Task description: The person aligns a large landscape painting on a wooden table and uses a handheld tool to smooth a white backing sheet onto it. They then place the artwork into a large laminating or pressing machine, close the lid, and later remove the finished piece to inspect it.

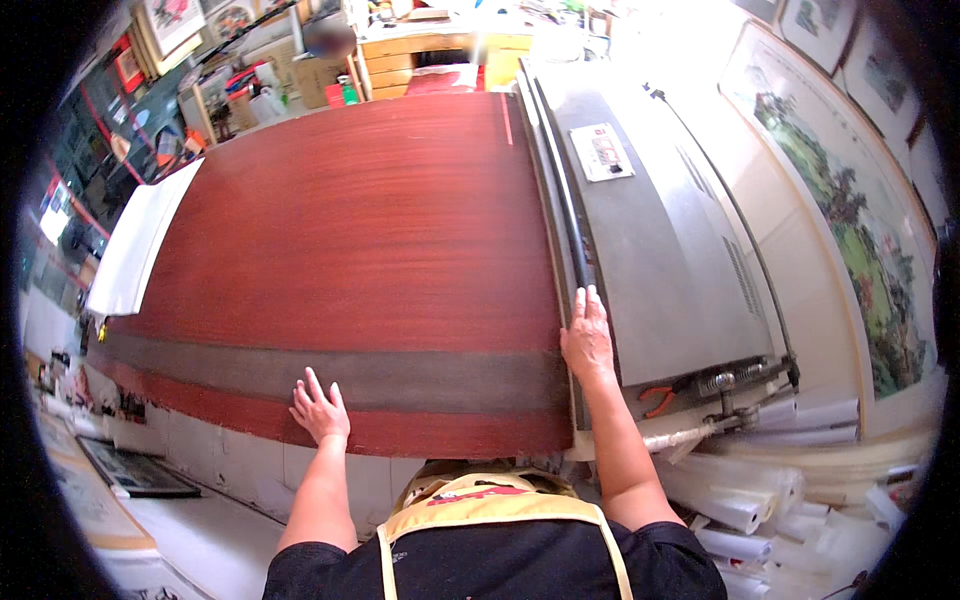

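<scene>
My left hand (321,408) is at the near edge of the large red wood-grained tabletop (350,250), over a dark grey band (440,378) that runs along it. Its fingers are spread with nothing in them. Farther right, my right hand (588,335) lies at the near end of a long black bar (568,200), where the red top meets a grey flat-topped machine (655,240). The fingers of this hand stretch forward along the bar; whether the palm touches it I cannot tell.
White sheets (145,240) hang over the table's left edge. Orange-handled pliers (658,402) lie beside a spring mechanism (722,382) on the machine. Paper rolls (730,505) are piled at the lower right. A wooden desk (390,68) stands behind, and a landscape painting (845,210) leans at right.
</scene>
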A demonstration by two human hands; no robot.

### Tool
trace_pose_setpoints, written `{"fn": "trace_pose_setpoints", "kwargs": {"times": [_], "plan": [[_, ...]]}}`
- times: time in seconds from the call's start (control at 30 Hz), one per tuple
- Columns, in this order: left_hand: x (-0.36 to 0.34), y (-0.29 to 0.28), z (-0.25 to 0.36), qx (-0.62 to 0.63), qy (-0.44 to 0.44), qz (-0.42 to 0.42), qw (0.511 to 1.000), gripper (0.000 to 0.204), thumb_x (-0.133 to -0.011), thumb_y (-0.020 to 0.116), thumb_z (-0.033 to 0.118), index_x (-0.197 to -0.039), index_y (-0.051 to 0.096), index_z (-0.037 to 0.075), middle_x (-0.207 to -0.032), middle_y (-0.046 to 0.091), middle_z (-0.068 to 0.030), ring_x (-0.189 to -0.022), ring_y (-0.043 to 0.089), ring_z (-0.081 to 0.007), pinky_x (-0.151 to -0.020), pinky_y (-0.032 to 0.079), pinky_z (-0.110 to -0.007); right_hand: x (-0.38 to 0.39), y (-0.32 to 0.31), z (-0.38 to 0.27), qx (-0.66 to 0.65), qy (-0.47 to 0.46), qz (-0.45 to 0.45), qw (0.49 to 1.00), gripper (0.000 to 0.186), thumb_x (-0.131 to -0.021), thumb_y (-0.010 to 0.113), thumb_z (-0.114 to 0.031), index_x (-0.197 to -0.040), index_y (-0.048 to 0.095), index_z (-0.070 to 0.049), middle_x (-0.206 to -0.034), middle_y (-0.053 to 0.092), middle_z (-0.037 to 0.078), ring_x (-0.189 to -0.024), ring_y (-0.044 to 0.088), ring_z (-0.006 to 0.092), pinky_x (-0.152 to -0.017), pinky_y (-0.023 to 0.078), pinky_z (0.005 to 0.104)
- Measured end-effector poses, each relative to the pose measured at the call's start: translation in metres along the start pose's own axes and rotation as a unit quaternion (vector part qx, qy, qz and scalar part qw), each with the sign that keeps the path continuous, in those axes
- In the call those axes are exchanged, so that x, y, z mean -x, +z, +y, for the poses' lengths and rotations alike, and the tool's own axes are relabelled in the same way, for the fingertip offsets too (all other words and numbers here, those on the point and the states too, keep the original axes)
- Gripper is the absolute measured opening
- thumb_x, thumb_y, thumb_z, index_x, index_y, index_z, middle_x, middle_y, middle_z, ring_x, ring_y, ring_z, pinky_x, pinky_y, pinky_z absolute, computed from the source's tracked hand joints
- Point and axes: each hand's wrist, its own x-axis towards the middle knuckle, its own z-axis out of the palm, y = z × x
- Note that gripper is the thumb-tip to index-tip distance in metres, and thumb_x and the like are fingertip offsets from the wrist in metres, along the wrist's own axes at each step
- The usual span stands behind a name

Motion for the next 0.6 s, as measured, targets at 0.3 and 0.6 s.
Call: {"fn": "trace_pose_setpoints", "kwargs": {"times": [0.3,0.6], "plan": [[-0.0010,0.0084,-0.0016,-0.018,0.005,0.004,1.000,0.069,-0.101,0.050,0.050,-0.160,0.025,0.023,-0.156,0.038,-0.0157,-0.144,0.036,-0.0348,-0.117,0.027,-0.062,0.0008,0.0047,0.0039,0.028,-0.004,0.008,1.000,0.077,-0.089,0.064,-0.018,-0.152,0.029,0.010,-0.155,0.032,0.028,-0.140,0.040,0.0398,-0.118,0.035,0.0415],[0.0002,0.0005,-0.0002,-0.007,-0.004,-0.013,1.000,0.069,-0.101,0.049,0.051,-0.159,0.027,0.019,-0.157,0.036,-0.0144,-0.146,0.033,-0.0337,-0.118,0.025,-0.062,-0.0001,0.0018,0.0001,0.025,0.003,-0.007,1.000,0.078,-0.089,0.065,-0.018,-0.152,0.028,0.010,-0.156,0.030,0.028,-0.141,0.039,0.0402,-0.119,0.034,0.0418]]}}
